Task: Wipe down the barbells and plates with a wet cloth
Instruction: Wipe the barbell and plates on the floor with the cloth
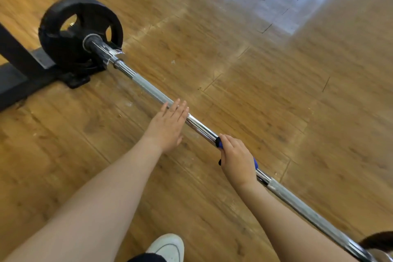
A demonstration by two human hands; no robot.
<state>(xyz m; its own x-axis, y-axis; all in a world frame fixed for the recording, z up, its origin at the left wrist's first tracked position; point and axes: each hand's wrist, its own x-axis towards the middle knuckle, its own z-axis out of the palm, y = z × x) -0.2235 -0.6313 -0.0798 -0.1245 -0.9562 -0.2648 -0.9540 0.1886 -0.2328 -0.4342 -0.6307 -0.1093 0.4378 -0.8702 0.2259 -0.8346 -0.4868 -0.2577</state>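
A white shoe [168, 247] stands on the wood floor [255, 91] at the near edge. Above it the right hand [237, 160] clenches a blue cloth [219, 144] around the bar [148, 89], which runs diagonally from near right to far left. The left hand [170, 125] lies flat, fingers straight, touching the bar just beyond. At the far-left end sits a black plate [70, 34], beside a dark frame [19, 70].
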